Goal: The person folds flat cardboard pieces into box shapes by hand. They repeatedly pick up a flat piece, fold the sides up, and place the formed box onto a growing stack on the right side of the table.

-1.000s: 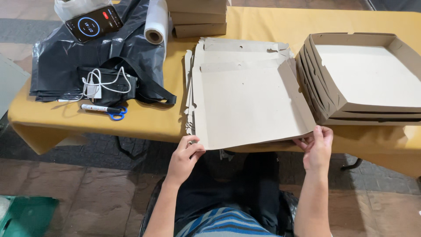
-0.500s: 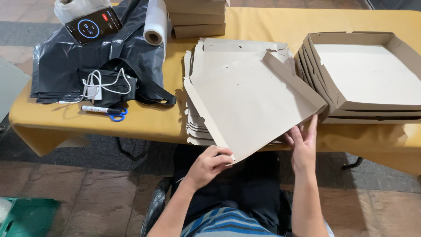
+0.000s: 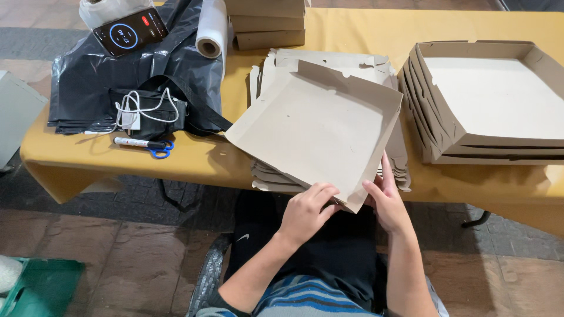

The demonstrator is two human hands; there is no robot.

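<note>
**Flat card turns into a box**

Head view: The cardboard sheet (image 3: 317, 126) was lying flat on the pile of flat sheets (image 3: 329, 61) a moment ago. Now it is lifted and turned, with two side walls folded up. The left hand (image 3: 305, 211) and right hand (image 3: 389, 202) pinch its near corner, fingers pressed on the card. Right of the sheet sit finished boxes (image 3: 493, 100) on the yellow bench (image 3: 88, 164). So a box is taking shape.
</note>
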